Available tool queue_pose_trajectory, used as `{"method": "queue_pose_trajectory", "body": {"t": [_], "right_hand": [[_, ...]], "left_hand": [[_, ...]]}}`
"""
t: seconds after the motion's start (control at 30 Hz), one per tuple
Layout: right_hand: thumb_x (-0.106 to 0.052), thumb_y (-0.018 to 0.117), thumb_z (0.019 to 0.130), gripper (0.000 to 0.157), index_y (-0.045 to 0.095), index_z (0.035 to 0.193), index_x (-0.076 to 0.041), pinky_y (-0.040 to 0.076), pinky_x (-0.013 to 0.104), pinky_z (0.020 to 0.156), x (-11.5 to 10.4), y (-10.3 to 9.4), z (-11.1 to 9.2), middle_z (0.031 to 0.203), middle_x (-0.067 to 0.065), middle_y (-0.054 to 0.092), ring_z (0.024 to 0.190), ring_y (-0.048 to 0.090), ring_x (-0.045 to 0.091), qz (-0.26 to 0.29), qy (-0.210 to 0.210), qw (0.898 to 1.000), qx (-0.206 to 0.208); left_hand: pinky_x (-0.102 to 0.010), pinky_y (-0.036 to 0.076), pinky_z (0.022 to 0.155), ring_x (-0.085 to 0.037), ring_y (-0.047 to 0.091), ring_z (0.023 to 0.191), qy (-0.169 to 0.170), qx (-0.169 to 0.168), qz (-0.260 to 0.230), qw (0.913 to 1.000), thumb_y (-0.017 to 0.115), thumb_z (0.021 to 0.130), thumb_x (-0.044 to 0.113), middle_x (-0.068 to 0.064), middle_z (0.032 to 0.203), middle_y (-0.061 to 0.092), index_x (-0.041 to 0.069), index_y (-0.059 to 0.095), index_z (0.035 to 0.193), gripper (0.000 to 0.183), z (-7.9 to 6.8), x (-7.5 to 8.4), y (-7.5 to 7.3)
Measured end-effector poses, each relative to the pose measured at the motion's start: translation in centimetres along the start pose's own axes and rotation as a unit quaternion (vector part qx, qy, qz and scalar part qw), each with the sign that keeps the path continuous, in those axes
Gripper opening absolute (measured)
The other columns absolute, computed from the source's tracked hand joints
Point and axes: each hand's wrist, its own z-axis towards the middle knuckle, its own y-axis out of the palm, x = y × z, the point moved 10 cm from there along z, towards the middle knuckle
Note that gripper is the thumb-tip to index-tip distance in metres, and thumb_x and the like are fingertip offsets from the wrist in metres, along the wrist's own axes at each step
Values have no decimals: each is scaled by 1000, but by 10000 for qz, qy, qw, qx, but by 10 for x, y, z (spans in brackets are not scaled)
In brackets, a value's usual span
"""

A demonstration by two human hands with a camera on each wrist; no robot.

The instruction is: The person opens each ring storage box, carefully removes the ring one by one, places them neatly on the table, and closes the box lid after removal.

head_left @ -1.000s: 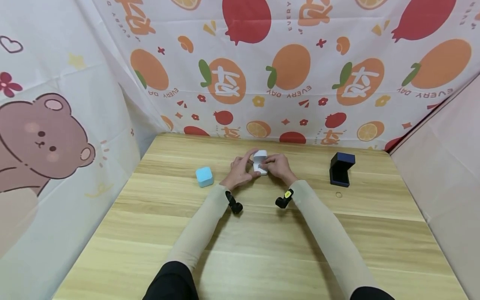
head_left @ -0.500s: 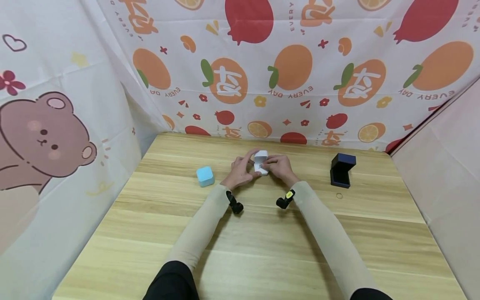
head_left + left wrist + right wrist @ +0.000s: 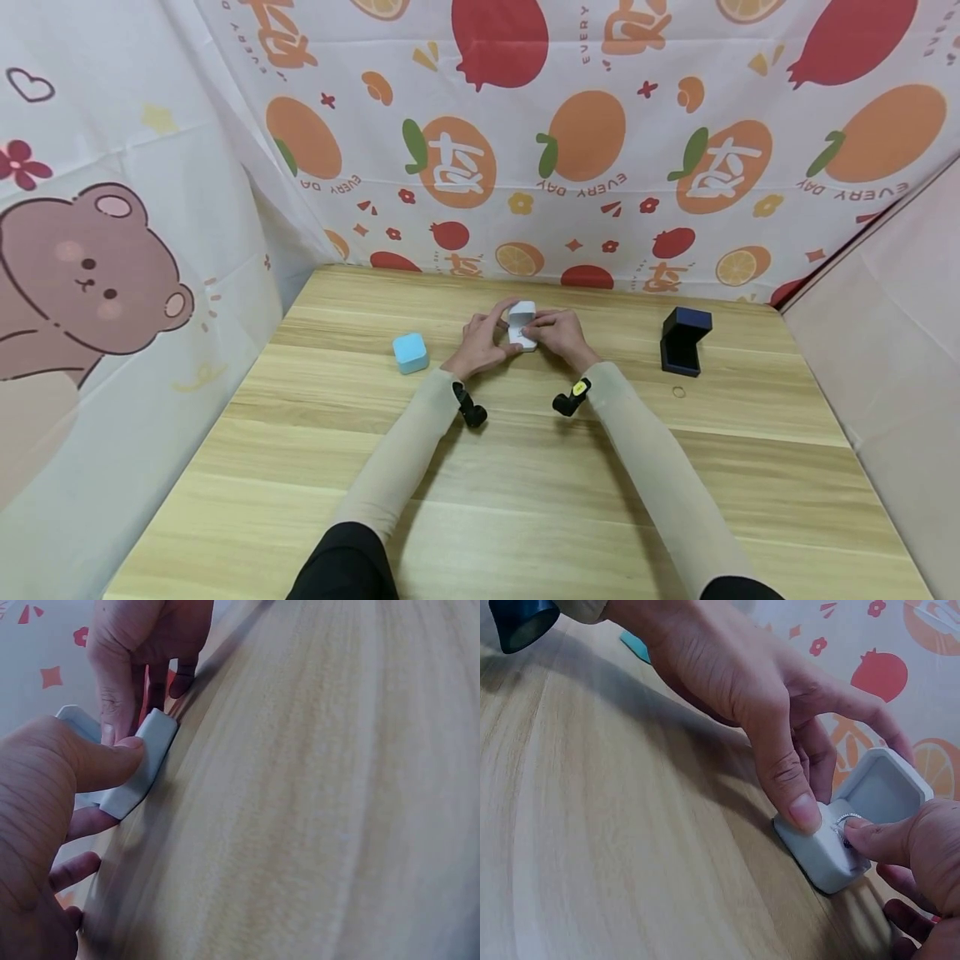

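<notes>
A small white ring box (image 3: 522,313) stands on the table with its lid raised. My left hand (image 3: 478,348) grips it from the left, thumb on the front of the base (image 3: 821,855) and a finger up behind the lid. At its right side is my right hand (image 3: 562,340), reaching into the box. In the right wrist view, a silver ring (image 3: 847,819) with a beaded-looking band stands in the slot, and my right thumb (image 3: 874,841) lies against it. The right fingertips are partly hidden behind that thumb.
On the left sits a closed light-blue box (image 3: 410,353). To the right stands an open dark-blue ring box (image 3: 682,342), with a thin ring (image 3: 678,392) lying in front of it. Printed cloth (image 3: 517,200) hangs along the table's back edge.
The head view has shifted very slightly. Both hands stay at the white ring box, and the other things keep their places.
</notes>
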Motion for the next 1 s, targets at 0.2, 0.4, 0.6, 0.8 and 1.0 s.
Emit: {"method": "queue_pose_trajectory", "body": {"t": [0.2,0.4,0.6,0.8,1.0], "right_hand": [[-22,82,87,29,78,106,0,45,42,112,-4,-7,-1,134,12,69,133,59,30,443,143,9989,1],[-24,83,86,28,79,105,-4,45,42,112,-3,-11,0,132,11,71,132,60,28,413,297,9986,-111],[-23,84,85,24,81,101,-6,43,43,114,0,-11,0,131,9,71,133,58,28,395,450,9981,-164],[-22,83,85,21,81,98,-5,43,44,113,-1,-11,0,130,10,72,132,59,28,273,425,9986,-159],[-22,83,85,22,81,100,-6,41,45,115,-5,-14,-2,131,10,71,133,58,29,202,381,9989,-199]], "left_hand": [[-53,28,107,-34,46,126,-2,47,50,10000,79,88,28,-13,125,68,35,29,158,87,2,-3,0],[-53,28,109,-34,46,126,-40,-5,-3,10000,80,87,29,-13,125,67,36,28,158,88,2,-4,1],[-52,28,108,-34,45,126,-31,-20,-36,10000,79,88,30,-13,125,67,38,28,158,87,1,-4,2],[-54,27,108,-35,45,126,-11,-36,-82,10000,79,88,30,-13,125,66,33,29,158,86,1,-4,3],[-53,28,107,-35,46,125,4,-19,-72,10000,79,88,30,-13,124,67,35,28,158,87,3,-4,2]]}}
